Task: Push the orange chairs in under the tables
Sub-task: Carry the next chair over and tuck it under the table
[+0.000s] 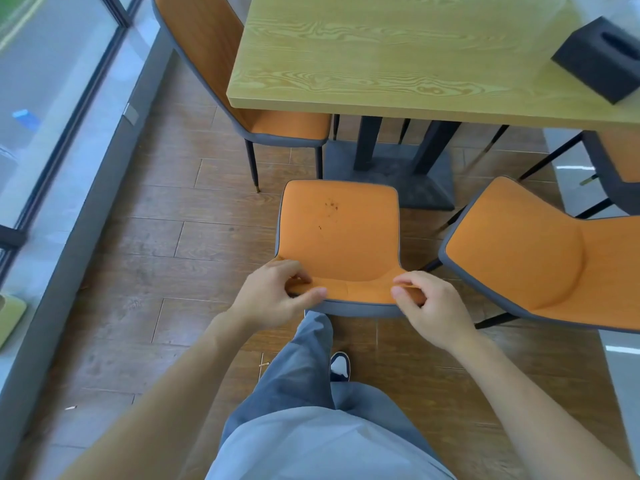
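Observation:
An orange chair (339, 233) with grey edging stands right in front of me, its seat facing the light wooden table (398, 53) and wholly outside the table's edge. My left hand (277, 296) grips the left end of the backrest's top edge. My right hand (429, 306) grips the right end. A second orange chair (540, 254) stands to the right, turned at an angle and also out from the table. A third orange chair (214, 64) sits at the table's left side, its seat partly under the top.
A black tissue box (602, 57) lies on the table's right part. The table's dark pedestal base (391, 168) sits on the floor just beyond the seat. A glass wall and grey sill (86, 168) run along the left. Another chair (620, 157) shows at the right edge.

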